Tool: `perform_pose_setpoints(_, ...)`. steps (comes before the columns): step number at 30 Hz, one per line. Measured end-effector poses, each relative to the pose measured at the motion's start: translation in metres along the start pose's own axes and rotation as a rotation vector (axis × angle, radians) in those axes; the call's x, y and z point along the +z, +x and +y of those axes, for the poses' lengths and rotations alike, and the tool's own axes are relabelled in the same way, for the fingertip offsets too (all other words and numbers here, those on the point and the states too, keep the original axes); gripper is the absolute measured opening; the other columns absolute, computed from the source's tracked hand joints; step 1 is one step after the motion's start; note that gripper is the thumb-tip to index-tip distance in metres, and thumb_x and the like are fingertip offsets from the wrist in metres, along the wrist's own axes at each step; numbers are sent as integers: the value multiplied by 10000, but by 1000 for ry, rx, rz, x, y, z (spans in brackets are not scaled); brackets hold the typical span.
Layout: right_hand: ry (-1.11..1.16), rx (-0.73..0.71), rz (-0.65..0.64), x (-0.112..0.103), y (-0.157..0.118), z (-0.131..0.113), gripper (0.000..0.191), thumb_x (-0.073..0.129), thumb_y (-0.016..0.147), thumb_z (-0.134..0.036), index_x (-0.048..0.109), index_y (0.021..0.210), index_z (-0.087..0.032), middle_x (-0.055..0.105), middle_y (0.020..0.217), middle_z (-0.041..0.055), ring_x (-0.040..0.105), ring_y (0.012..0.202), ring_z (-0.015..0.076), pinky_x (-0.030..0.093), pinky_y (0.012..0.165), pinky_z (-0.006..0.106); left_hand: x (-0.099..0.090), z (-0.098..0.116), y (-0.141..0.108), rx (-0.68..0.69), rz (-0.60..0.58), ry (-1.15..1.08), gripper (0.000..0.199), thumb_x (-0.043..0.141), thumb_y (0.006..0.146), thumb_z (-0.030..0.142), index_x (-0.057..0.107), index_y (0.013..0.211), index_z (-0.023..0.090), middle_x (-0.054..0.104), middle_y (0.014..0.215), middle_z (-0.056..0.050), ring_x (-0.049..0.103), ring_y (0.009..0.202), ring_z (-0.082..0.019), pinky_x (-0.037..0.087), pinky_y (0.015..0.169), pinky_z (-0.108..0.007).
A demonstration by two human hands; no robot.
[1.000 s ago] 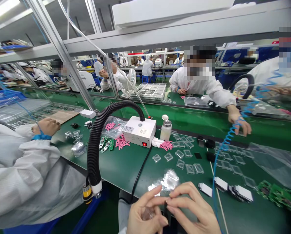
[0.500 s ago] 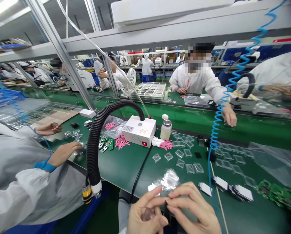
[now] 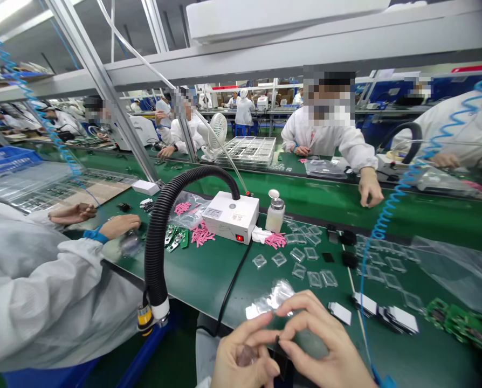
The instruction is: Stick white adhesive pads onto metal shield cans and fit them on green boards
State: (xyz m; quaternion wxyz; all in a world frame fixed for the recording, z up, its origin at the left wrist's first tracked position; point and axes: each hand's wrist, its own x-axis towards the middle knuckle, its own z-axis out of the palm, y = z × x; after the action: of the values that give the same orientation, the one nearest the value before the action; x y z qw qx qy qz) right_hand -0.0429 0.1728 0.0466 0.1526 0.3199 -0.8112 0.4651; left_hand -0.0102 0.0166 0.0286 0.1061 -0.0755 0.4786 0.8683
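Crumpled plastic bag just beyond the left hand, blue coiled hose rightward

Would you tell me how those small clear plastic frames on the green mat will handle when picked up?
A clear plastic frame will probably feel very light, given its thin see-through walls. Lying flat on the green mat, it may be awkward to pinch up. It might crack if squeezed hard.

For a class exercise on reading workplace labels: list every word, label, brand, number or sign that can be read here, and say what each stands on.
White benchtop unit: white label on top, too small to read.
Same unit: printed block on top, too small to read.
Red strip at far upper right: too blurred to read.
No text can be read.
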Motion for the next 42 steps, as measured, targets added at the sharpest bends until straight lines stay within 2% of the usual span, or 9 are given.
perform_pose_setpoints(8,-43,-122,45,-4,0,-2,59,609,802,-87,607,812,-145,563,949,39,512,924,82,475,769,173,-1,-1,-2,26,21,11,477,835,497,385,727,950,282,725,901,-100,489,414,-26,400,379,-125)
perform_pose_setpoints(14,-67,-116,22,-5,0,-1,63,582,820,-108,615,788,-151,580,947,52,521,915,97,487,767,196,-4,-3,-1,35,-10,4,450,824,530,351,726,960,266,723,897,-119,527,407,-39,399,385,-109)
perform_pose_setpoints(20,-34,-75,-13,-4,-1,-1,80,556,783,-71,569,748,-142,566,932,45,514,921,87,476,778,178,-19,-14,9,86,-289,-59,412,747,674,233,673,1065,338,712,977,-85,553,435,-47,414,394,-96)
perform_pose_setpoints(25,69,-84,86,4,-2,-4,102,502,749,-65,481,666,-120,540,783,39,527,786,78,455,705,176,-26,-37,15,44,-331,-176,358,714,711,296,676,1067,277,708,951,-110,483,365,-10,331,336,-72)
perform_pose_setpoints(29,250,93,136,14,-9,10,182,467,849,-169,421,680,-116,538,741,35,549,715,58,462,656,138,-25,-42,15,39,-193,-275,326,703,715,365,695,1025,262,698,1005,-126,416,314,23,261,310,-73)
perform_pose_setpoints(32,180,346,126,23,-16,35,288,400,936,-315,423,727,-117,531,686,22,548,654,55,463,601,127,-18,-28,8,-10,-4,-280,303,755,653,358,726,935,250,708,986,-105,442,339,32,287,355,-74)
perform_pose_setpoints(34,74,443,121,31,-20,55,271,425,931,-342,482,803,-109,541,706,24,531,632,60,450,580,139,-13,-16,3,-30,64,-298,282,770,629,355,736,889,250,716,969,-82,451,347,28,300,365,-84)
perform_pose_setpoints(38,-102,453,133,43,-24,79,187,514,867,-291,588,848,-121,555,871,73,501,846,140,450,726,234,-12,-6,-4,-14,40,-389,273,776,621,324,734,886,271,715,990,-27,464,355,18,335,366,-96)
perform_pose_setpoints(42,-168,414,142,33,-19,57,213,532,865,-328,614,990,-177,482,1174,76,416,1123,197,442,880,295,-22,-12,-6,40,-39,-421,255,736,676,311,721,930,285,699,1048,-5,517,392,6,376,391,-91)
